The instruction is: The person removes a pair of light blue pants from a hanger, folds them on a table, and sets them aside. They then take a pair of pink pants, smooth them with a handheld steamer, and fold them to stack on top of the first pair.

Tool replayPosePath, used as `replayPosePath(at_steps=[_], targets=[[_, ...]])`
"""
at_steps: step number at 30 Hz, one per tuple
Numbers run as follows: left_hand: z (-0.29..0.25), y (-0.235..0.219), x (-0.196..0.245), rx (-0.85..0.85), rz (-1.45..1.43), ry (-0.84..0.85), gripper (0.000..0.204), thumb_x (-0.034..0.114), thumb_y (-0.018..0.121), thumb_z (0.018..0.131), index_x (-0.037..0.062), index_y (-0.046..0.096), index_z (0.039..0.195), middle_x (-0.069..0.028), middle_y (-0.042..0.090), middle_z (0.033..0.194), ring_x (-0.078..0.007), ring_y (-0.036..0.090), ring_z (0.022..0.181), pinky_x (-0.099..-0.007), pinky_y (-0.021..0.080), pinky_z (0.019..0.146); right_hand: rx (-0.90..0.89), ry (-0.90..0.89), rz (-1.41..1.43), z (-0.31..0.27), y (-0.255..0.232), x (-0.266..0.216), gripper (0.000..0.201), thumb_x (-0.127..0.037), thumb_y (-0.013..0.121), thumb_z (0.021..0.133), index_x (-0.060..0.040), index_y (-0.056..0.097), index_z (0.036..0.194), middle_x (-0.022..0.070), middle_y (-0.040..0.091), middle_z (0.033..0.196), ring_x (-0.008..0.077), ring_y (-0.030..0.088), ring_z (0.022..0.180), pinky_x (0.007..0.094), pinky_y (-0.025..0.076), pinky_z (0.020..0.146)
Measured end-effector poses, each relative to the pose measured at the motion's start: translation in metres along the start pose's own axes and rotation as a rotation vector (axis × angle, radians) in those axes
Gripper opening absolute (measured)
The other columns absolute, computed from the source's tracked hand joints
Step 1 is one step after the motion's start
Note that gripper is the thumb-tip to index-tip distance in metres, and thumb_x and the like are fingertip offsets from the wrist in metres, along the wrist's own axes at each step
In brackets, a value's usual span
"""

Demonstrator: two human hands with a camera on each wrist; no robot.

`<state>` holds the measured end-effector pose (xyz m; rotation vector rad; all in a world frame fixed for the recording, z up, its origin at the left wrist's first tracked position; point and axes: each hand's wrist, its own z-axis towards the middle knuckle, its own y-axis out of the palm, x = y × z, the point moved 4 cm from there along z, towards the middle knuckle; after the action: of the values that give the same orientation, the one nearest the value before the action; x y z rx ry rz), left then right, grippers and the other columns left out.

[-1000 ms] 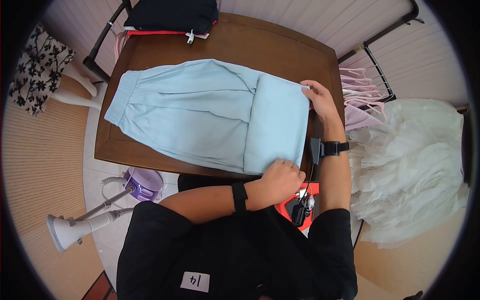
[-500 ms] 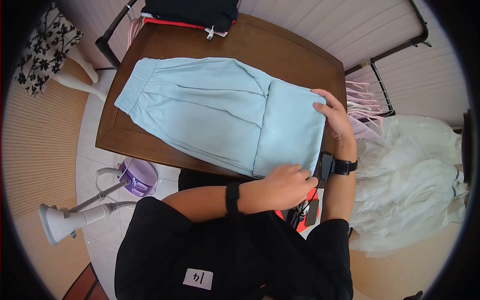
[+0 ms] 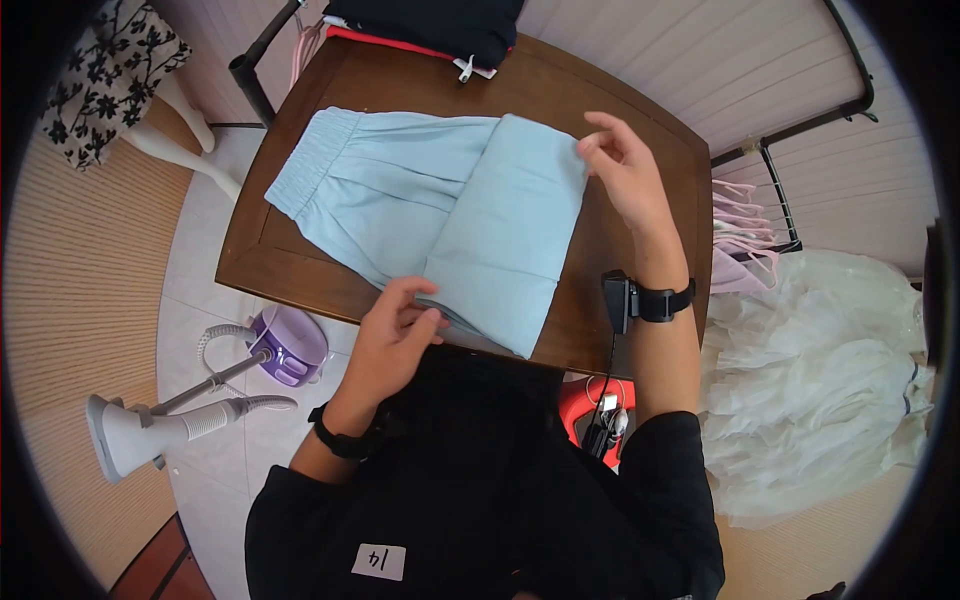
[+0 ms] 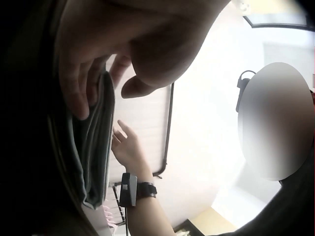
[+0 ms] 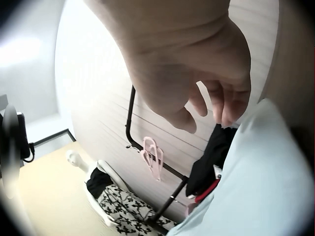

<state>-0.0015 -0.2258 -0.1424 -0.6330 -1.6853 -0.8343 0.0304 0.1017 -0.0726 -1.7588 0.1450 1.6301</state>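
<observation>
Pale-blue garment (image 3: pixel 512 210), folded over, between left grip (image 3: pixel 393 338) and right grip (image 3: pixel 630 178); both relaxed, thumbs free, neither clasping it; best smoothed outward toward each grip, edges squared.

Prob. a clothes shop or dressing rm, can't tell which from my remote feed: I see a mannequin (image 5: pixel 101 178) in a floral skirt (image 3: pixel 110 88), racks (image 3: pixel 254 92) w/ pink hangers (image 3: pixel 745 245), frilly white gown (image 3: pixel 810 390), purple garment steamer (image 3: pixel 292 345), stacked clothes (image 3: pixel 430 25).
</observation>
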Motion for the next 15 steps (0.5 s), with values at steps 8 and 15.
replayPosePath(at_steps=[8,15], targets=[[-0.003,0.001,0.003,0.064,-0.121,-0.185,0.036,0.009,0.059,0.095,0.0022,0.05,0.129,-0.0149,0.062,0.097,-0.0169,0.068,0.081,-0.0275,0.056,0.065,0.006,-0.019,-0.264,0.015,-0.001,0.051,0.047,-0.023,0.073,0.084,-0.0031,0.06,0.124,0.0109,0.066,0.103,0.0201,0.06,0.097,0.0319,0.048,0.087],[0.038,-0.022,0.003,0.09,0.115,-0.167,0.02,0.003,0.054,0.092,0.0017,0.063,0.109,-0.0044,0.062,0.073,-0.0104,0.064,0.07,-0.0248,0.051,0.06,-0.109,0.106,-0.171,-0.015,-0.028,0.064,0.022,-0.014,0.07,0.087,0.0001,0.065,0.103,-0.0026,0.06,0.083,0.0067,0.051,0.076,0.0221,0.041,0.069]])
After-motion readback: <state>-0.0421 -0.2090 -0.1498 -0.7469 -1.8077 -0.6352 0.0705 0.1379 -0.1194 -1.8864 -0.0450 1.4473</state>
